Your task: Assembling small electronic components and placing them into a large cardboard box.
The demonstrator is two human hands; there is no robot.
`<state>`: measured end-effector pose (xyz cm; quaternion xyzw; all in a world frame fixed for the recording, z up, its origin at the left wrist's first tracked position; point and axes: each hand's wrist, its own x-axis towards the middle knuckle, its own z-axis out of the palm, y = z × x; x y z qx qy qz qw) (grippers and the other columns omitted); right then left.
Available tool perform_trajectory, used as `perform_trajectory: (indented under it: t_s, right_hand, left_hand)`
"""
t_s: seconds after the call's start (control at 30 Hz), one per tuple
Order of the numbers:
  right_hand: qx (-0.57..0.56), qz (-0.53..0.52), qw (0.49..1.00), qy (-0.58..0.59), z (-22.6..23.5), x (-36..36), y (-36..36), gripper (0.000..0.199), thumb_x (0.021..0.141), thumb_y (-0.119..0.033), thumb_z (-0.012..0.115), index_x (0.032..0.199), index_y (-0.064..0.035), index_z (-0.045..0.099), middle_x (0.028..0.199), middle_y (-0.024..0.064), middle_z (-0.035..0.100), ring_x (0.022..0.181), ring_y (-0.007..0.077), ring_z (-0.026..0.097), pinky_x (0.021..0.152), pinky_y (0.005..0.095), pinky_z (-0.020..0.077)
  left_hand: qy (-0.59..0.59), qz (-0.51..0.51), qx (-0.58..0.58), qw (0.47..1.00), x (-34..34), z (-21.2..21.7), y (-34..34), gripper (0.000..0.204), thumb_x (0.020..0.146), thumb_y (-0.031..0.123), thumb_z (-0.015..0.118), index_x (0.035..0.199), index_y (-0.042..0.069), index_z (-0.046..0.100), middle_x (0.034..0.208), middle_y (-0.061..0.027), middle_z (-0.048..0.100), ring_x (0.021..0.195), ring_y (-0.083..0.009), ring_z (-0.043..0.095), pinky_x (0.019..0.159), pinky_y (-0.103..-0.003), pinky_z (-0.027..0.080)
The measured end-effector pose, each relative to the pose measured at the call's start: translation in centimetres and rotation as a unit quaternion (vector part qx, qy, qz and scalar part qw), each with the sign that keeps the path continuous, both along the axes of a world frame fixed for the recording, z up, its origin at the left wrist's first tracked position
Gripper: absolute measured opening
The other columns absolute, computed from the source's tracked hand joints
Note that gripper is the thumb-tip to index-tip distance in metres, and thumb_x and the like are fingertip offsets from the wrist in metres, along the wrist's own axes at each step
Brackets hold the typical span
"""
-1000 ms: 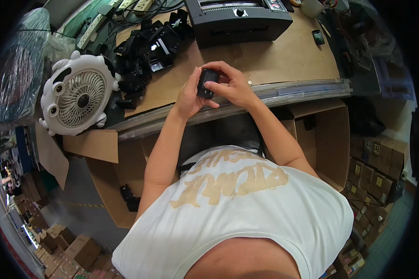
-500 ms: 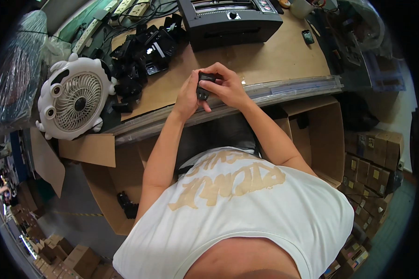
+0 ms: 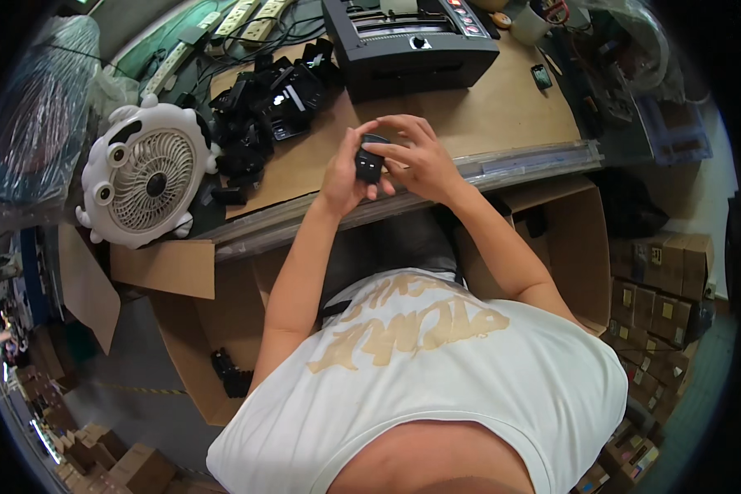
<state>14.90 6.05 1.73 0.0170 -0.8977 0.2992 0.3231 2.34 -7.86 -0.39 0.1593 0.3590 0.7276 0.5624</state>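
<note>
A small black plastic device (image 3: 369, 168) with two small light marks on its near end lies in my left hand (image 3: 342, 179), held a little above the table's front edge. The fingers of my left hand wrap round its left side and underside. My right hand (image 3: 430, 167) is just to the right of it, its fingers apart and loosely bent. One fingertip of that hand lies over the top of the device; whether it presses on it I cannot tell.
A black machine (image 3: 416, 62) with knobs stands at the back. Left of it are a pile of black plastic parts (image 3: 284, 103), power strips (image 3: 181, 58) and a white animal-shaped fan (image 3: 144, 177). Open cardboard boxes (image 3: 181, 346) flank my legs. A small dark gadget (image 3: 541, 76) lies at the right.
The right hand's fingers have loosened and spread from the black device, showing more of its top. Both hands have shifted slightly right and nearer in the picture, as the whole view moved a little.
</note>
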Motion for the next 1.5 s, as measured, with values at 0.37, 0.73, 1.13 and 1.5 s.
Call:
perform_trajectory:
  t_s: [0.37, 0.73, 1.13, 1.5]
  right_hand:
    - [-0.065, -0.278, 0.952, -0.109, -1.3, 8.9, 13.7, 0.018, 0.088, -0.009, 0.066, 0.105, -0.0075, 0.071, 0.090, 0.0063, 0.068, 0.066, 0.0242, 0.062, 0.064, 0.0320, 0.0509]
    - [0.055, -0.556, 0.797, -0.227, -3.0, 9.7, 31.4, 0.026, 0.088, -0.035, 0.062, 0.095, -0.0100, 0.067, 0.087, 0.0138, 0.072, 0.074, 0.0375, 0.064, 0.066, 0.0439, 0.0498]
    - [0.012, -0.488, 0.873, -0.026, -2.9, 6.0, 31.3, 0.024, 0.087, -0.029, 0.066, 0.099, -0.0074, 0.065, 0.091, 0.0127, 0.066, 0.081, 0.0321, 0.061, 0.074, 0.0386, 0.0496]
    - [0.119, -0.319, 0.933, 0.114, 1.7, -2.6, 21.3, 0.022, 0.088, -0.025, 0.065, 0.104, -0.0108, 0.072, 0.123, 0.0091, 0.057, 0.110, 0.0276, 0.052, 0.100, 0.0384, 0.0384]
  left_hand:
    - [0.749, 0.196, -0.261, 0.577, -4.6, 1.6, -1.3, 0.035, 0.086, 0.012, 0.060, 0.121, 0.008, 0.060, 0.110, -0.0114, 0.063, 0.089, -0.0332, 0.062, 0.074, -0.042, 0.052]
    - [0.900, 0.083, -0.309, 0.296, -8.4, -0.6, -3.0, 0.016, 0.082, 0.012, 0.065, 0.095, 0.007, 0.057, 0.105, -0.0108, 0.053, 0.090, -0.0305, 0.056, 0.066, -0.039, 0.052]
    - [0.220, 0.087, -0.137, 0.962, -1.3, 2.1, -2.4, 0.010, 0.098, 0.013, 0.042, 0.106, 0.009, 0.039, 0.119, -0.0160, 0.064, 0.083, -0.0254, 0.067, 0.065, -0.031, 0.055]
    - [0.063, 0.061, -0.067, 0.994, 0.2, 0.3, 3.7, 0.026, 0.101, 0.020, 0.045, 0.123, 0.009, 0.036, 0.119, -0.0188, 0.064, 0.074, -0.0238, 0.068, 0.053, -0.024, 0.055]
